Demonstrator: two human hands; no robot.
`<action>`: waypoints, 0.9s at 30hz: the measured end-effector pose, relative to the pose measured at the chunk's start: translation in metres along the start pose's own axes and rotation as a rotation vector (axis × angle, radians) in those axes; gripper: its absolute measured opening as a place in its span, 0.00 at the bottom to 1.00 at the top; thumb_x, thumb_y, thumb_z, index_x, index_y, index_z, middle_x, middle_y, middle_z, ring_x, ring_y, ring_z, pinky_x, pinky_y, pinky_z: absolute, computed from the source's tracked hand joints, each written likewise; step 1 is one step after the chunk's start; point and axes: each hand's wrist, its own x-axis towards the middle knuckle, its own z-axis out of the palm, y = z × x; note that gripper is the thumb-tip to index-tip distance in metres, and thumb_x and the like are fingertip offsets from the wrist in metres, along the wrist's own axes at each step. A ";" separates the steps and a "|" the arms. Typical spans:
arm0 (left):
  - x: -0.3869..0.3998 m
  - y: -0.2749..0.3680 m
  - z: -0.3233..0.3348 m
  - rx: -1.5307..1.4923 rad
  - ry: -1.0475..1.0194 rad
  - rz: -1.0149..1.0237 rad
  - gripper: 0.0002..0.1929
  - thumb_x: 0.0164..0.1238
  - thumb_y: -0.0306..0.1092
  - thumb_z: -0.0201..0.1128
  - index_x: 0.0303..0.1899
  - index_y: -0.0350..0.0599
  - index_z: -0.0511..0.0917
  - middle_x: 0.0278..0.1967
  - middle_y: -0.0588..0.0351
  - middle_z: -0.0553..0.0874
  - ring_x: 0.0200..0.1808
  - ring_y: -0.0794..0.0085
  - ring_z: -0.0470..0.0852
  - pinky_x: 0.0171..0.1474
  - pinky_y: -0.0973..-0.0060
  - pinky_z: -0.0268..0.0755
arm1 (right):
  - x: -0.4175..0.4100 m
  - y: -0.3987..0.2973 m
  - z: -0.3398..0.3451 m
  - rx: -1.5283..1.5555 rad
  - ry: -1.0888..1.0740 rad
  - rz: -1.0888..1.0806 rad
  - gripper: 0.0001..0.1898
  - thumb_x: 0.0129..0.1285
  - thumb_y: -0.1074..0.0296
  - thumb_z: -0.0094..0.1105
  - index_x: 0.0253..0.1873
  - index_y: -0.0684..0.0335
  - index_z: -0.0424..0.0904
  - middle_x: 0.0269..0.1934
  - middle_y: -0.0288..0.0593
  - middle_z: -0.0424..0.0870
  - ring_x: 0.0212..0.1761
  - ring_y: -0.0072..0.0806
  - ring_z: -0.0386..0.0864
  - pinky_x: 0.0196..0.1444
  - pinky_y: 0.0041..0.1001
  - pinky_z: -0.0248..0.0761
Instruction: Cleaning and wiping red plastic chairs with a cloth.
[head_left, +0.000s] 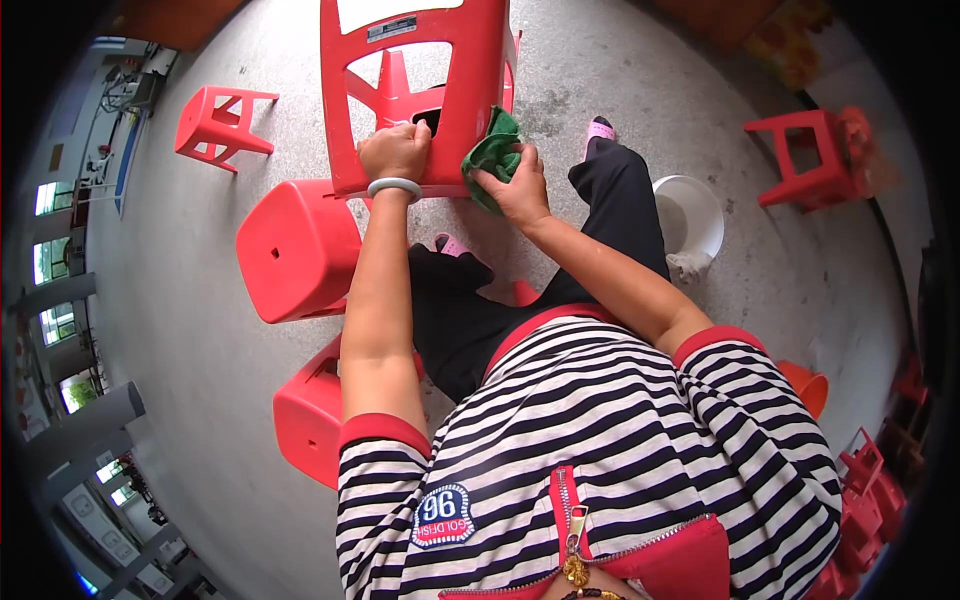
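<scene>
A tall red plastic stool (461, 90) is in front of me, its openwork side facing up and a small printed label on its frame. My left hand (395, 152), with a pale bangle at the wrist, is closed around the near bar of that stool. In my right hand (523, 189) is a crumpled green cloth (493, 156), bunched between thumb and fingers. The cloth lies against the stool's near right corner. Part of the stool's frame is hidden behind my left fist.
Two red stools, one (300, 251) nearer the held stool and another (311, 424) behind it, stand by my left arm. Farther off are a left stool (217, 124) and a right stool (810, 161). A white bucket (709, 217) with a greyish cloth (688, 266) stands beside my leg.
</scene>
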 end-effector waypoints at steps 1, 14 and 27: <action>-0.001 -0.001 -0.001 0.020 -0.017 -0.002 0.24 0.71 0.55 0.50 0.27 0.53 0.89 0.27 0.52 0.89 0.34 0.56 0.88 0.50 0.54 0.69 | 0.001 -0.002 -0.002 0.000 -0.006 0.001 0.42 0.51 0.43 0.78 0.62 0.64 0.67 0.55 0.60 0.77 0.57 0.53 0.78 0.60 0.42 0.72; 0.004 0.006 -0.005 -0.008 -0.052 0.004 0.25 0.72 0.53 0.48 0.29 0.51 0.89 0.28 0.51 0.89 0.36 0.55 0.88 0.50 0.54 0.70 | 0.016 -0.003 -0.004 0.016 0.023 0.059 0.37 0.54 0.44 0.75 0.59 0.64 0.71 0.52 0.58 0.80 0.55 0.52 0.79 0.59 0.42 0.73; 0.003 -0.004 0.004 0.047 -0.016 -0.026 0.26 0.72 0.55 0.46 0.29 0.53 0.90 0.29 0.50 0.89 0.35 0.53 0.88 0.50 0.53 0.71 | 0.001 0.017 0.011 0.396 -0.009 0.394 0.40 0.51 0.43 0.79 0.60 0.66 0.72 0.52 0.54 0.84 0.53 0.41 0.83 0.57 0.35 0.74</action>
